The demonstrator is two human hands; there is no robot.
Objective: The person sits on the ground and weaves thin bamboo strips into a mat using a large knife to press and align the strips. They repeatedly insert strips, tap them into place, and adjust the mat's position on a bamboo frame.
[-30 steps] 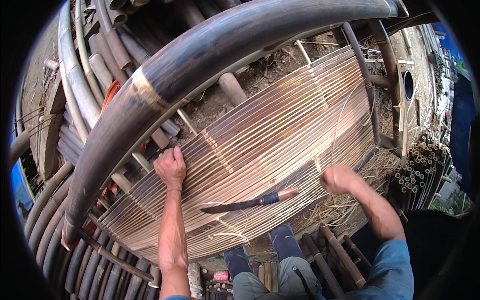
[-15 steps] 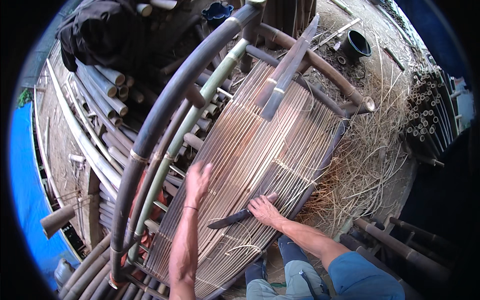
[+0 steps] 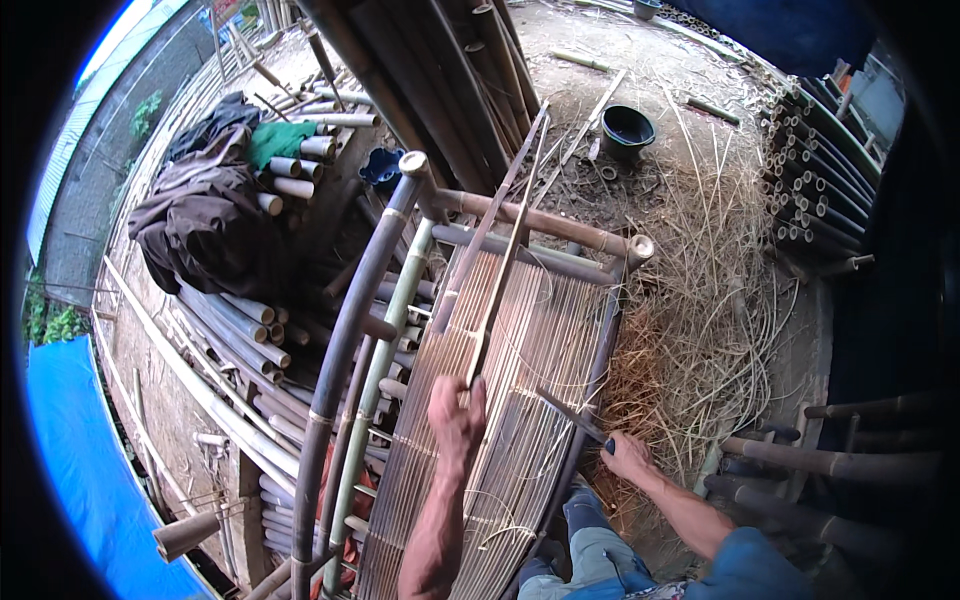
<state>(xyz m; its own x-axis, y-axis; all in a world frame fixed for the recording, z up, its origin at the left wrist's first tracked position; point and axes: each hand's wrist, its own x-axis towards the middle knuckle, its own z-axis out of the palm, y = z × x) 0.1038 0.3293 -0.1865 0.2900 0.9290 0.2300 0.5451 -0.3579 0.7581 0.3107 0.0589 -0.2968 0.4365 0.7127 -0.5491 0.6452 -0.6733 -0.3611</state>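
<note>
Evidently, L hand's (image 3: 457,420) fingers are closed on near end of split-bamboo strip (image 3: 484,335), lying lengthwise over slatted seat (image 3: 405,500); strip prob. light, stiff, springy, best held there. R hand (image 3: 628,457) clenches knife (image 3: 568,412) by its handle. Beyond: black bucket (image 3: 628,130), blue basin (image 3: 380,170), contents indiscernible.

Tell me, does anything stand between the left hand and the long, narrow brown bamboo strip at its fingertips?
Nothing visible does: the left hand is at the near end of the long, narrow brown bamboo strip. The dark-bladed knife in the right hand is off to the right.
</note>
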